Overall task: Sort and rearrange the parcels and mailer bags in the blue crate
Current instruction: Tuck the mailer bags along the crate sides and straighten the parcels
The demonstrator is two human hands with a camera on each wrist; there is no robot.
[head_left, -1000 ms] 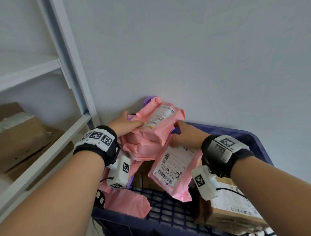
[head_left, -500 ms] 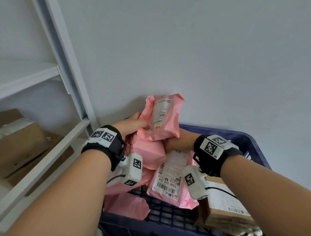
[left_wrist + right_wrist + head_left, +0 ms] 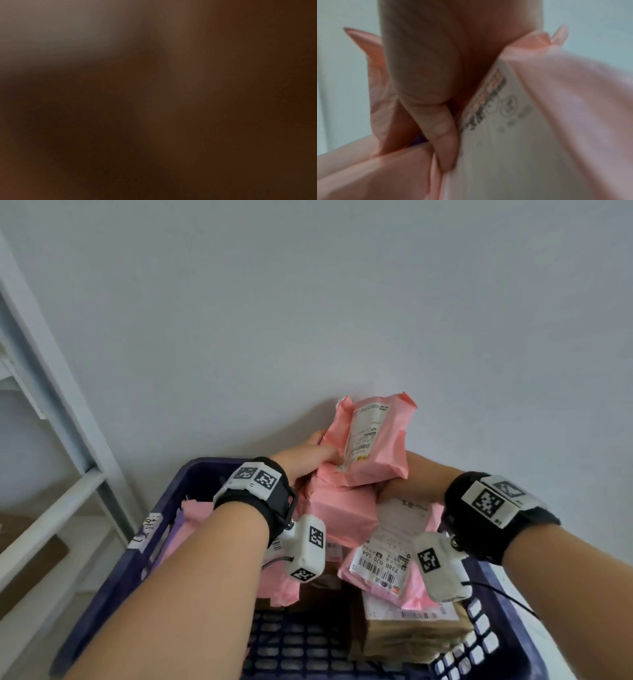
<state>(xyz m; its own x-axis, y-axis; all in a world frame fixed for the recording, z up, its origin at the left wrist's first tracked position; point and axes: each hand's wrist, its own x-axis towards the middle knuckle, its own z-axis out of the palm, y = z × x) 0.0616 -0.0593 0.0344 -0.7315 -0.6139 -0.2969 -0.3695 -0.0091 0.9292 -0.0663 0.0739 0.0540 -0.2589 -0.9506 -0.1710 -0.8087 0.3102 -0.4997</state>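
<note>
In the head view both hands clamp a bundle of pink mailer bags over the far end of the blue crate (image 3: 113,570). The top pink mailer (image 3: 376,446) stands nearly upright with its white label facing me. My left hand (image 3: 308,455) grips its left edge, thumb on the front. A plain pink mailer (image 3: 342,515) sits under it. A labelled pink mailer (image 3: 387,559) hangs lower right. My right hand (image 3: 421,474) is mostly hidden behind the bundle. In the right wrist view its thumb (image 3: 440,121) presses against that labelled mailer (image 3: 505,135). The left wrist view is dark and blurred.
A brown cardboard parcel (image 3: 411,635) with a label lies in the crate's right side, under the hanging mailer. More pink bags (image 3: 195,508) lie along the crate's left wall. The crate's grid floor (image 3: 308,642) shows near me. A white shelf frame (image 3: 68,440) stands left, the wall (image 3: 342,302) behind.
The top mailer has tipped from lying slanted to standing nearly upright. Both hands have kept their hold on the bundle. The view has swung so the crate's left rim now shows.
</note>
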